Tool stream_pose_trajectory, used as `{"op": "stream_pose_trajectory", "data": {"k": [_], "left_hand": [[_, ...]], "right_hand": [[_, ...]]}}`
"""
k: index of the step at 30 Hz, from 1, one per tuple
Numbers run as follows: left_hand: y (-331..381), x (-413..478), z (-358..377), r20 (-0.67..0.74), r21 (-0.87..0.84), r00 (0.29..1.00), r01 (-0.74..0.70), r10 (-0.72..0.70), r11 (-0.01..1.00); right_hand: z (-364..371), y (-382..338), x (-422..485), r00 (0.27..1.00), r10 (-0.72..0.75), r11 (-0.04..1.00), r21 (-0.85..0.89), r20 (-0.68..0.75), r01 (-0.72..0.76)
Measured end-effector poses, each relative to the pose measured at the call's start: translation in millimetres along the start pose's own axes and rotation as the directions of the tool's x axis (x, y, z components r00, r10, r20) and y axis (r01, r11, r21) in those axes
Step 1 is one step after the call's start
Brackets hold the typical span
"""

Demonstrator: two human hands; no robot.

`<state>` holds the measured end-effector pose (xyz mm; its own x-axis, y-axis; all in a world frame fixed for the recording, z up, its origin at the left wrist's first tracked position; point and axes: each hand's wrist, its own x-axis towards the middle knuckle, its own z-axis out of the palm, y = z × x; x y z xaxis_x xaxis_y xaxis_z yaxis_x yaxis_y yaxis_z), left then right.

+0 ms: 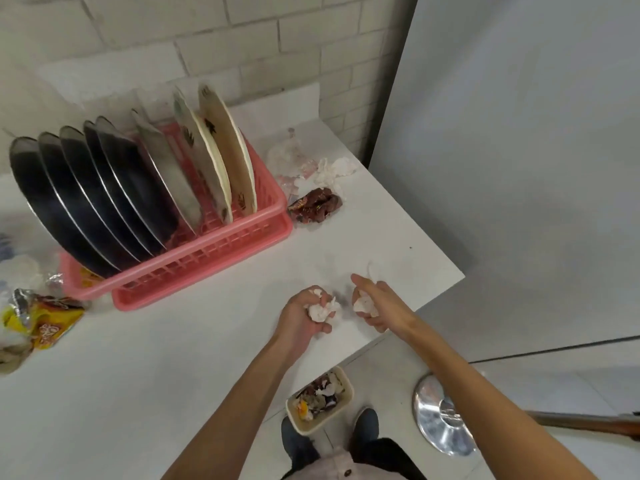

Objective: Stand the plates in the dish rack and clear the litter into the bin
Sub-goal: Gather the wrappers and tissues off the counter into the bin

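Several plates (114, 188), dark ones at the left and pale ones at the right, stand on edge in the pink dish rack (214, 258). My left hand (301, 320) grips a crumpled white tissue (322, 310) above the white table (207, 341) near its front edge. Just to the right, my right hand (377, 306) grips another white tissue wad (363, 304). A beige bin (320, 400) holding litter sits on the floor below the table edge, between my shoes.
A brown wrapper (317, 204), white tissues (337, 169) and clear plastic (289, 157) lie right of the rack. Yellow snack bags (38, 323) and foil lie at the table's left. A round metal base (441, 414) stands on the floor at the right.
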<state>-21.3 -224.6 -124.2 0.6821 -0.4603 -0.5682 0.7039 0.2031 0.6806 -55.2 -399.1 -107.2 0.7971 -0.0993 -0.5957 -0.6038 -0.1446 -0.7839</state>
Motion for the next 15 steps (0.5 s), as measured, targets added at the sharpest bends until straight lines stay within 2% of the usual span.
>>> {"op": "stream_pose_trajectory", "data": {"k": [4, 8, 15], "left_hand": [[-9.0, -9.9, -14.5, 0.114, -0.039, 0.992, 0.058, -0.054, 0.998], [-18.7, -26.1, -20.3, 0.131, -0.085, 0.988, 0.093, -0.081, 0.992], [-50.6, -73.6, -11.0, 0.116, -0.090, 0.991, 0.071, -0.060, 0.993]], "right_hand": [[18.9, 18.3, -15.3, 0.998, 0.009, 0.998, 0.058, -0.059, -0.006], [34.4, 32.8, -33.4, 0.994, 0.022, 0.997, 0.074, -0.111, -0.014], [45.0, 47.0, -82.9, 0.988, -0.112, 0.992, 0.051, -0.108, 0.118]]}}
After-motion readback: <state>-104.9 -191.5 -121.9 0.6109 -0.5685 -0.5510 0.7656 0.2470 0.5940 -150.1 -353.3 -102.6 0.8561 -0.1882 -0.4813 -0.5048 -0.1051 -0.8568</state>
